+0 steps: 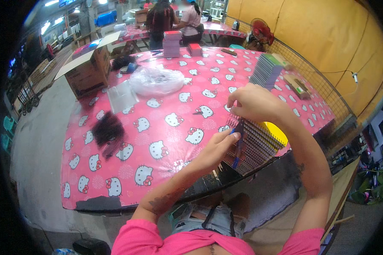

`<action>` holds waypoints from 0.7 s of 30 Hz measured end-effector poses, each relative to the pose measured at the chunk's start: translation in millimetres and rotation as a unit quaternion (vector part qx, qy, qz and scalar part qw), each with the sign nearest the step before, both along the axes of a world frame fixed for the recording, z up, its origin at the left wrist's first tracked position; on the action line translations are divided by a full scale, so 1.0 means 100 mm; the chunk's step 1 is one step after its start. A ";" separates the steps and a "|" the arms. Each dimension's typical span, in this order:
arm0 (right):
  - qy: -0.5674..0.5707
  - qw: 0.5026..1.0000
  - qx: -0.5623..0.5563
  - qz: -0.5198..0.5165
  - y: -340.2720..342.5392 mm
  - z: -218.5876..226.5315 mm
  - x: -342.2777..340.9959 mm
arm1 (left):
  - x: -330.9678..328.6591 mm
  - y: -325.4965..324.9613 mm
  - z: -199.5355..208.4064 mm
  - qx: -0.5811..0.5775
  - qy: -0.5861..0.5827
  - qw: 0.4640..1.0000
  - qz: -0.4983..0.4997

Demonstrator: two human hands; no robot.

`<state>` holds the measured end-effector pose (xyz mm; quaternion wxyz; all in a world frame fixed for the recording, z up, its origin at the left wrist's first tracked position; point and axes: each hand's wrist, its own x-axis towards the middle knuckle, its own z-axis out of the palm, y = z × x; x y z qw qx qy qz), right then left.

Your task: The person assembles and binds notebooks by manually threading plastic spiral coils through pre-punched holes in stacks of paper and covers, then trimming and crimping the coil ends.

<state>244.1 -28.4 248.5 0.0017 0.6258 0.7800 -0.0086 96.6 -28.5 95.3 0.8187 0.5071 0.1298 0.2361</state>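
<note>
Along the table's near right edge lies a stack of wire-spiral-bound notebooks (257, 146), its rows of dark coils facing up. A yellow cover (276, 132) shows at the right side of the stack. My left hand (220, 148) is closed around a slim blue-and-black hand tool (239, 142), thumb on top, over the coils; its exact kind is unclear. Above the stack's far end, my right hand (257, 102) is bent at the wrist with fingers curled together. Whatever those fingertips pinch is too small to make out.
A pink cat-print cloth covers the table (174, 140). Loose black wire coils (109, 134) lie left, near a clear plastic bag (157, 80) and an open carton (89, 72). Notebook stacks (171, 44) stand at the back, another stack (266, 70) at right. Two people stand beyond.
</note>
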 end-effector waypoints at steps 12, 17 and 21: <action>0.017 1.000 0.012 0.018 0.01 0.01 0.03 | 0.04 -0.05 0.08 0.106 0.024 0.993 0.035; 0.031 0.998 0.049 -0.001 0.02 -0.04 -0.03 | -0.05 -0.18 -0.08 0.050 0.012 0.998 0.033; 0.011 0.995 0.088 0.039 0.09 -0.12 -0.07 | -0.03 -0.06 -0.09 0.031 0.033 0.999 0.014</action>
